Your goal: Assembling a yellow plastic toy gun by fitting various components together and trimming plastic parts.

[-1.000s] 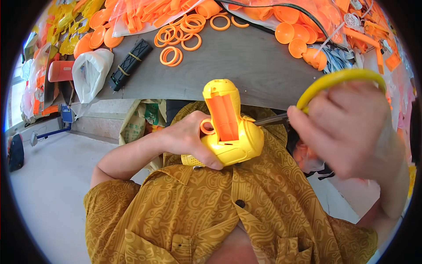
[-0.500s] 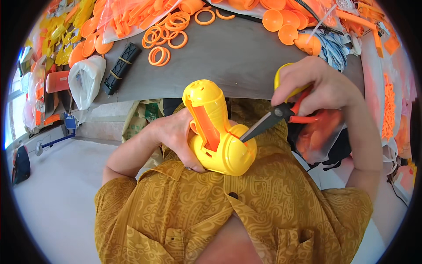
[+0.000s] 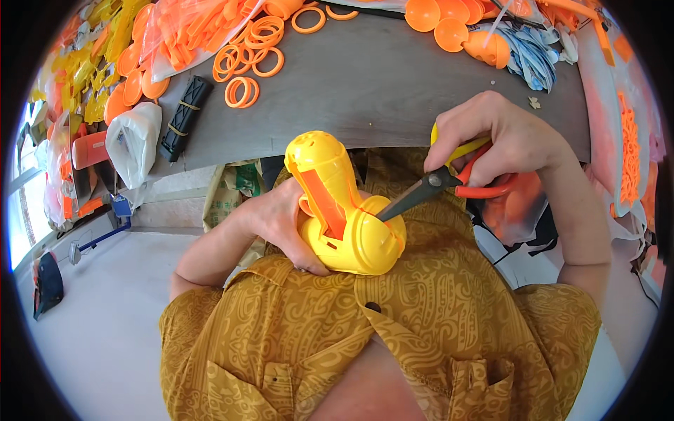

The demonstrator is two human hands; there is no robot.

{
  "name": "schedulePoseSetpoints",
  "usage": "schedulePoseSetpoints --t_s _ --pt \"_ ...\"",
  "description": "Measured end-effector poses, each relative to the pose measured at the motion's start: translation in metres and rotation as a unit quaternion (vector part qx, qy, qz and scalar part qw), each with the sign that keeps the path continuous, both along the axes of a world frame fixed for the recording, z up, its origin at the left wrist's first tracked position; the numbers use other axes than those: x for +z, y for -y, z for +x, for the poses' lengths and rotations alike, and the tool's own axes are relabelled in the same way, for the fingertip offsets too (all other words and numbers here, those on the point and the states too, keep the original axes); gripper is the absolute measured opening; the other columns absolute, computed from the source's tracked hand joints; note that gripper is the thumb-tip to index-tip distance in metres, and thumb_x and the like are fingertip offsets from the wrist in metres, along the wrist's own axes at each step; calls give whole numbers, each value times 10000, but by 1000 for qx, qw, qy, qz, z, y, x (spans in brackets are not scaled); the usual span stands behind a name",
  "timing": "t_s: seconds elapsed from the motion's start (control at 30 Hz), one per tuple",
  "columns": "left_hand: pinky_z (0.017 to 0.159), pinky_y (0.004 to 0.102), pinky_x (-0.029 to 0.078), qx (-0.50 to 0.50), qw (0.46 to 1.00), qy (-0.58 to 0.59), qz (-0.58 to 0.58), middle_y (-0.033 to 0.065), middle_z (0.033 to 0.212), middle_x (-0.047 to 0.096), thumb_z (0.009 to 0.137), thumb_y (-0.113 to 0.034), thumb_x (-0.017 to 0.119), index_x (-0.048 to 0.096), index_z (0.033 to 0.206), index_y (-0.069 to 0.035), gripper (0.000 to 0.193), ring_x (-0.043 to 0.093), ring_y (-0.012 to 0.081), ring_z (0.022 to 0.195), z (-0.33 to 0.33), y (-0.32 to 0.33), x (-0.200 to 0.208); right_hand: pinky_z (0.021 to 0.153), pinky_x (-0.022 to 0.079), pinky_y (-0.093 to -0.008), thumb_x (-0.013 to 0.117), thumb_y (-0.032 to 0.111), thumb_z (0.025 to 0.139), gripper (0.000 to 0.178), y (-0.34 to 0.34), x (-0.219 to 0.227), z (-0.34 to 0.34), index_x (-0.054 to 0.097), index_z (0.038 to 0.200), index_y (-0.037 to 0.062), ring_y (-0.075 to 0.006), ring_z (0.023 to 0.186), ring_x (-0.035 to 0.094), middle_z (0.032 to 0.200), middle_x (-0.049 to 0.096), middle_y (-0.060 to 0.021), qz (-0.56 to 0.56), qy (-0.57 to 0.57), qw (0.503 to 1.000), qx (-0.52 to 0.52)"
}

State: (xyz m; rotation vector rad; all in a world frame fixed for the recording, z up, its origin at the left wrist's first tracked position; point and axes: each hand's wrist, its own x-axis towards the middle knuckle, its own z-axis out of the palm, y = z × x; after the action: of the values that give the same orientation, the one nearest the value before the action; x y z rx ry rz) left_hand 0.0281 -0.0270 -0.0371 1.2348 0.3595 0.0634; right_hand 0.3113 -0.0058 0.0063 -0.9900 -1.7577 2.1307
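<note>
Close to my chest, my left hand (image 3: 279, 226) is closed around a yellow plastic toy body (image 3: 365, 242). Its narrower, domed end with small holes points away from me, and an orange strip shows in a long slot along it. My right hand (image 3: 491, 137) grips a pair of scissors (image 3: 421, 191) with yellow and red handles and dark blades. The blades look closed together, and their tips touch the yellow part's rounded near end on its right side. The fingers of my left hand behind the toy are mostly hidden.
Beyond my hands is a grey table (image 3: 351, 77) bearing orange rings (image 3: 242, 91), orange cups (image 3: 449, 34) and pale blue strips (image 3: 528, 59). A black bundle with bands (image 3: 185, 118) lies at its left, beside a white bag (image 3: 133, 144). Yellow pieces (image 3: 95, 70) are heaped farther left.
The view has shifted slightly. Both hands keep their holds, and the scissor tips remain against the yellow toy body, with only a small movement of toy and scissors.
</note>
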Motion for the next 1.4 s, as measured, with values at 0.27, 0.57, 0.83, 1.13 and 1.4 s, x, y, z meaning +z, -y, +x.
schedulePoseSetpoints --t_s 0.27,0.57,0.83,1.13,1.4 --pt "742 279 445 -41 998 40 -25 71 936 598 417 -141 824 547 1031 2 689 558 147 854 3 -3 -4 595 423 -239 622 -69 449 432 -26 -8 -11 648 875 3 -140 676 533 757 582 -64 17 -48 996 71" --pt "809 290 422 -20 993 68 -99 106 1039 572 487 -100 784 495 1121 34 709 537 163 938 3 -1 0 601 424 -240 642 -34 486 411 -23 6 -5 635 896 -21 -138 689 540 740 576 -63 -15 -9 996 88" --pt "821 287 417 -23 992 27 -121 99 1056 566 488 -92 786 474 1147 38 741 531 157 949 8 -5 12 552 405 -270 644 -14 509 361 -6 20 7 639 870 -16 -203 637 536 736 590 -107 151 -32 987 35" --pt "753 255 441 -30 981 86 -170 83 1004 584 391 -137 843 461 1152 45 870 550 122 878 -4 -5 -28 527 380 -295 615 -34 542 318 -22 42 4 632 857 -1 -223 628 521 675 534 -88 380 -2 920 97" --pt "749 264 446 -97 959 265 43 113 1047 563 365 -131 856 452 1145 65 900 546 140 895 3 -18 -36 547 382 -284 637 -40 503 352 -8 -4 -7 648 853 2 -193 640 515 675 550 -62 236 -125 963 -22"
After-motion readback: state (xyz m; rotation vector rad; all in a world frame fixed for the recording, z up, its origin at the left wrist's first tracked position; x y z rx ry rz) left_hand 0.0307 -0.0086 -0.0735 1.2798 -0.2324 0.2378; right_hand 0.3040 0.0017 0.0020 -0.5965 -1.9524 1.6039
